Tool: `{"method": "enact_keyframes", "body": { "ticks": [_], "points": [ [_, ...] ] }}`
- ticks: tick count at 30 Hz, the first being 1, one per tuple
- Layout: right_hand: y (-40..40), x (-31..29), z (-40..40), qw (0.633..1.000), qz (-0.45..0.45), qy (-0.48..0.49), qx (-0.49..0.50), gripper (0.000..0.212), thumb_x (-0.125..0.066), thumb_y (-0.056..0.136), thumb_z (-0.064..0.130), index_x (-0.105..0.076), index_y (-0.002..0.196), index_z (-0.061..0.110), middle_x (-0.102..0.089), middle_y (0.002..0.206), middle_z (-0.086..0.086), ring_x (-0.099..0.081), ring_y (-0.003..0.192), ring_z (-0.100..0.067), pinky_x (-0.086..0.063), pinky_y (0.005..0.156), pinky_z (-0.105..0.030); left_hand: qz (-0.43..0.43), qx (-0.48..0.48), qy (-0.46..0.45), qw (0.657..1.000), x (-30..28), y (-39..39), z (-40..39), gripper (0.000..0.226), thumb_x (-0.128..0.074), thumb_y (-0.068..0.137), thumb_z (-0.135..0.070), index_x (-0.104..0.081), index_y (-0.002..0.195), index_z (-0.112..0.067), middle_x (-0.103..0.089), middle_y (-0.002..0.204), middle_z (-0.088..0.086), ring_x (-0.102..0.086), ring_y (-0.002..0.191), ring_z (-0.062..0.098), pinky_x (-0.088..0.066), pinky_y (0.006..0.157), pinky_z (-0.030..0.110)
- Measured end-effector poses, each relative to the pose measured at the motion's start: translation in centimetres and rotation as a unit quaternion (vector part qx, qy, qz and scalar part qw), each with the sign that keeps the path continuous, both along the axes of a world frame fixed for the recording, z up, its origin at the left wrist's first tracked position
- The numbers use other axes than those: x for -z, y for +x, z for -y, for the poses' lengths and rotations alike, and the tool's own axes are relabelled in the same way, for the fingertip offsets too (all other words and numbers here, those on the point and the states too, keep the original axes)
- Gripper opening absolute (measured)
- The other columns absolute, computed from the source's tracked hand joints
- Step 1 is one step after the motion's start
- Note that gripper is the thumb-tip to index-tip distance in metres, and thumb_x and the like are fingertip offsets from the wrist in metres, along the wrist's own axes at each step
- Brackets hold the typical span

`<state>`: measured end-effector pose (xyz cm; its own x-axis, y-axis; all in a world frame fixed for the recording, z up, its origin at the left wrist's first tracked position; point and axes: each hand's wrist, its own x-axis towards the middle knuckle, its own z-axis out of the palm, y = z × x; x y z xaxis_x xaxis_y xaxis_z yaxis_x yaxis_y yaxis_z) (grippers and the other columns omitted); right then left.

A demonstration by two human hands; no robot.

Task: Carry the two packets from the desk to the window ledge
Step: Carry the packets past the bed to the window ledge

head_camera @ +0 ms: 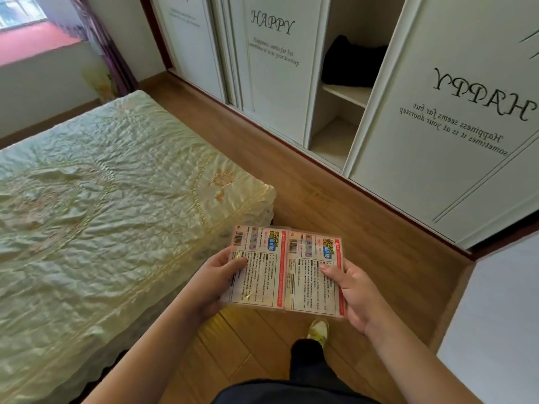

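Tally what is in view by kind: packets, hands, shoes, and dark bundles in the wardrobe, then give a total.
Packets: 2, the left packet and the right packet
Hands: 2, the left hand and the right hand
Shoes: 1, a shoe
Dark bundles on the wardrobe shelf: 1, a dark bundle
Total: 6

Wooden floor (335, 199); quilted bed (102, 199), white wardrobe (437, 126), bright window (17, 10)

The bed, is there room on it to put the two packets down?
Yes. The bed cover is bare from its near corner to the wall. The red window ledge looks bare too. Both hands are full, one packet each.
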<state>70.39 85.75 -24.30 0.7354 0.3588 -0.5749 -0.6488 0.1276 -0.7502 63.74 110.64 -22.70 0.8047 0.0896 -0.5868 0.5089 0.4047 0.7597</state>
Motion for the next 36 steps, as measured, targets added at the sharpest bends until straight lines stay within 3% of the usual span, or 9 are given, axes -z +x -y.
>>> {"method": "enact_keyframes", "body": {
  "ticks": [15,19,24,28,36],
  "points": [
    [24.8,-0.8,2.9,1.000,-0.004,0.000,-0.010,0.019,-0.060,0.096,0.014,-0.065,0.114,0.015,-0.079,0.101,-0.014,-0.078,0.087,-0.029,-0.064,0.064,-0.040,-0.009,0.014,0.058,0.998,-0.8,24.6,2.4,0.026,-0.051,0.099,-0.012,-0.060,0.123,-0.012,-0.076,0.108,0.019,-0.074,0.096,0.035,-0.062,0.078,0.047],
    [29.7,-0.5,2.4,1.000,-0.011,0.007,-0.009,0.018,-0.060,0.096,0.013,-0.065,0.113,0.014,-0.079,0.099,-0.014,-0.078,0.084,-0.028,-0.063,0.061,-0.038,-0.019,0.014,0.057,0.998,-0.6,29.3,2.1,0.026,-0.052,0.098,-0.013,-0.059,0.123,-0.013,-0.076,0.107,0.019,-0.074,0.094,0.035,-0.063,0.075,0.046],
    [36.3,0.3,0.5,1.000,-0.014,0.004,-0.011,0.024,-0.060,0.095,0.012,-0.062,0.119,0.010,-0.078,0.102,-0.015,-0.077,0.087,-0.030,-0.063,0.062,-0.040,-0.029,-0.012,0.051,0.998,0.3,35.5,0.2,0.020,-0.053,0.098,-0.010,-0.063,0.115,-0.013,-0.078,0.098,0.017,-0.075,0.089,0.034,-0.060,0.079,0.051],
    [42.5,0.8,-2.3,1.000,-0.002,-0.016,-0.027,0.026,-0.060,0.095,0.012,-0.062,0.121,0.010,-0.078,0.103,-0.015,-0.077,0.087,-0.029,-0.063,0.063,-0.040,-0.019,-0.013,0.060,0.998,1.1,41.7,-2.7,0.023,-0.052,0.099,-0.010,-0.063,0.119,-0.011,-0.076,0.105,0.019,-0.073,0.098,0.038,-0.055,0.091,0.057],
    [54.2,-0.5,-8.2,0.999,0.018,-0.024,-0.041,0.024,-0.059,0.096,0.014,-0.062,0.120,0.010,-0.078,0.103,-0.015,-0.077,0.090,-0.030,-0.062,0.066,-0.040,0.011,0.006,0.054,0.998,-0.7,53.2,-8.4,0.021,-0.050,0.099,-0.011,-0.064,0.115,-0.014,-0.079,0.100,0.013,-0.075,0.094,0.031,-0.059,0.086,0.050]
  ]
}}
